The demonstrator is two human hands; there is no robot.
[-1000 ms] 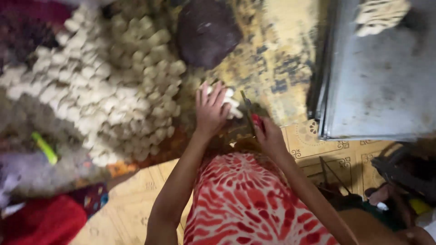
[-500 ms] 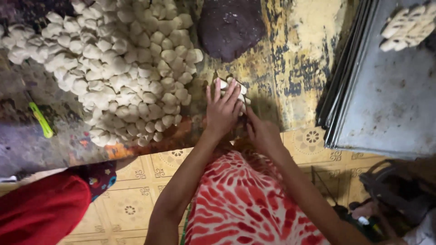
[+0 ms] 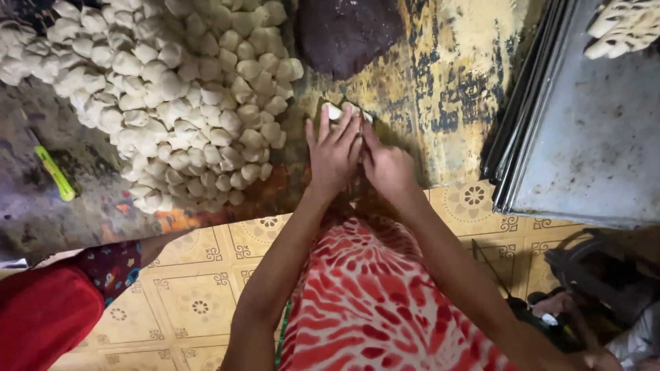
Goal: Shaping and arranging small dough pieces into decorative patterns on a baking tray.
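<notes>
**Dough piece between both hands, a big heap already made**

The fingers (image 3: 342,132) of the left hand (image 3: 335,154) lie straight and close together, flat over a small pale dough piece (image 3: 335,110) whose end shows past the fingertips. The right hand (image 3: 388,167) presses in from 3 o'clock, its fingers curled against the left palm, so the piece sits squeezed between the two hands, low over the worn yellow bench (image 3: 447,89).

At 10 o'clock from the hands, a large heap of dough lumps (image 3: 172,96) covers the bench; judging by its size, much portioning is done. At 12 o'clock lies a dark brown mass (image 3: 347,31). At 2 o'clock, stacked metal trays (image 3: 584,144) carry only a few shaped pieces (image 3: 625,27) in the far corner, so tray filling looks barely begun. A green-handled tool (image 3: 55,173) lies at 9 o'clock.
</notes>
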